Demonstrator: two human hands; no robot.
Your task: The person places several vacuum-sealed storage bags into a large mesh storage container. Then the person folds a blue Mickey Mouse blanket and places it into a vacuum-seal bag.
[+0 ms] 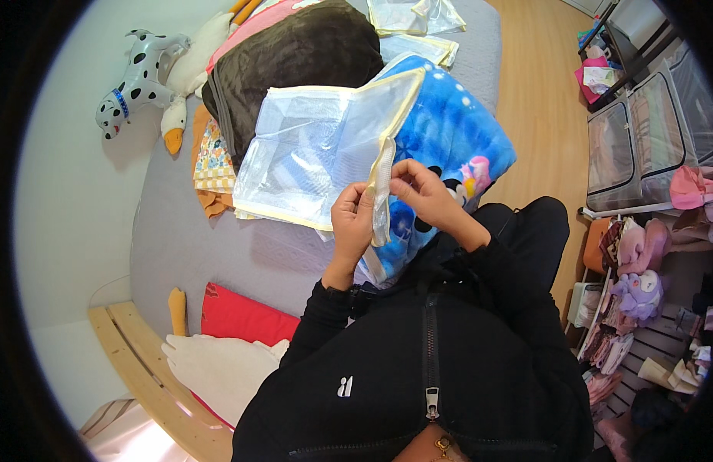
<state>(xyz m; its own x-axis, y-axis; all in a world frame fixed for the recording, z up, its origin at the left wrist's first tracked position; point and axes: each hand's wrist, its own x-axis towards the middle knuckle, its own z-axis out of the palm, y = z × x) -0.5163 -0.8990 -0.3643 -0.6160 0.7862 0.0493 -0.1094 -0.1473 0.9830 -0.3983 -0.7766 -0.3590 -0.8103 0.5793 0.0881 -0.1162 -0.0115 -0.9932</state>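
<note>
A clear mesh-textured plastic storage bag [310,150] with pale yellow edging lies in front of me, partly over a blue plush blanket [460,121] with cartoon figures. My left hand [354,216] pinches the bag's yellow-trimmed edge between thumb and fingers. Against the right side of that same edge, my right hand [420,190] has its thumb and index finger close together; whether they grip it is hard to tell. A dark brown plush blanket [298,52] is behind the bag. More clear bags with yellow edging [420,49] lie at the bed's far end.
The grey bed [177,242] holds a red cushion [246,315], a white plush goose [197,58] and an inflatable dalmatian [140,81] by the wall. Clear zipped storage boxes [610,156] and a rack with pink shoes and a purple plush toy [639,294] stand across the wooden floor [526,104].
</note>
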